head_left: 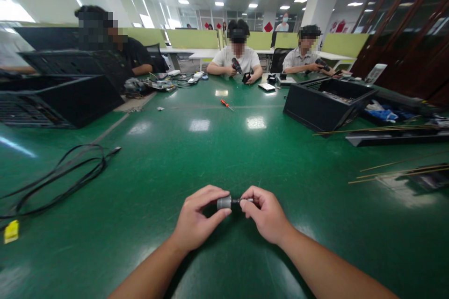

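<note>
A small grey metal cylinder [224, 202] with a thin shaft lies level, low over the green table [196, 159]. My left hand [199, 217] grips the cylinder between thumb and fingers from the left. On the other side, my right hand [264, 212] pinches the narrow shaft end, and a silvery tip shows past its fingertips. The two hands are a short gap apart, with part of the dark shaft visible between them.
Black cables [84, 173] lie at left, near a yellow tag [11, 231]. An orange screwdriver [225, 103] rests mid-table. Black cases stand at left [84, 103] and right [315, 107]. Thin rods [396, 174] lie at right. Other people sit across and at left.
</note>
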A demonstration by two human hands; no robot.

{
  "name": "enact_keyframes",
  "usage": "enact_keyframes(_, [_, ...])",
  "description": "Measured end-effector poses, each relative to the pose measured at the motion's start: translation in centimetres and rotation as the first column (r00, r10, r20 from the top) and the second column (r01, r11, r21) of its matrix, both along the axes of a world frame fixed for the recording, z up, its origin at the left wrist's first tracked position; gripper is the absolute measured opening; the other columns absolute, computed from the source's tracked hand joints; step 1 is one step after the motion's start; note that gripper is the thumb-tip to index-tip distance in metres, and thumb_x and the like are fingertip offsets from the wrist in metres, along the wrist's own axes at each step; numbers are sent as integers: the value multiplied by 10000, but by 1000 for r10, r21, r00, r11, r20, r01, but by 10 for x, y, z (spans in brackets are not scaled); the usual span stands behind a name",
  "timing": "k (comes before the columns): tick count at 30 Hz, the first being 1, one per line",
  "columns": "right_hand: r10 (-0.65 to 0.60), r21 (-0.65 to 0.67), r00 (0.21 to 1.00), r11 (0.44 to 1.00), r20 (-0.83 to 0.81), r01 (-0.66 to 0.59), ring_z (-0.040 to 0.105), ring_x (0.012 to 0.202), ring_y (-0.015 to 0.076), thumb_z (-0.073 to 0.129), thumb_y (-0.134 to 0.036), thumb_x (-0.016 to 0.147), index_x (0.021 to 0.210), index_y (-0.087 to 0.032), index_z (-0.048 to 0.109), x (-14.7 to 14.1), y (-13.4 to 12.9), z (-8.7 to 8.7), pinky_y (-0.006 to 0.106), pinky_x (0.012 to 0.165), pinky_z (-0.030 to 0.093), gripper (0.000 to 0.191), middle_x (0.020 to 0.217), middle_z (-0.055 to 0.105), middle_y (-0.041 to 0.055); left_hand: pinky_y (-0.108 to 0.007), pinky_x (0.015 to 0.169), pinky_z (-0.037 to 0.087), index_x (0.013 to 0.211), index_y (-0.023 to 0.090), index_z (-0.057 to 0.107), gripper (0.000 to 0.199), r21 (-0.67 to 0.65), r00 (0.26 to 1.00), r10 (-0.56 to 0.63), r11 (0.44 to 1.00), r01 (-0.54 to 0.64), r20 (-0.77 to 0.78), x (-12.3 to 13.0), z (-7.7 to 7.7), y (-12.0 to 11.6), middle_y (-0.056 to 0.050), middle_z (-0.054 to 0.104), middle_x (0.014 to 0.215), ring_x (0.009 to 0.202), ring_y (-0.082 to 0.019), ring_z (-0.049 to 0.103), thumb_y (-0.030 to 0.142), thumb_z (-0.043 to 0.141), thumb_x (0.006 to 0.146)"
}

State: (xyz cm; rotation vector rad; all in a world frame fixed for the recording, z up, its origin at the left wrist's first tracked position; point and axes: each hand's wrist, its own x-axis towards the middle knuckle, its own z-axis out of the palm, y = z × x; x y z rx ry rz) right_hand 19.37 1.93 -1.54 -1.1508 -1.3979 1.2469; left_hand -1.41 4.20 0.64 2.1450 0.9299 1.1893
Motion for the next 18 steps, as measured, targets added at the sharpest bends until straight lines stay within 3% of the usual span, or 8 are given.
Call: enact_keyframes(18, [-9, -4, 1000, 1000, -8, 9, 485, 563, 121, 607, -302, 884, 769, -176, 625, 1, 0, -1, 244, 565, 368, 172, 621, 551, -32, -290, 743, 562, 1067, 212, 758, 242, -44, 1000, 6, 999, -5, 26, -1, -2, 0, -72, 733, 926, 841, -191, 696, 229, 767, 826])
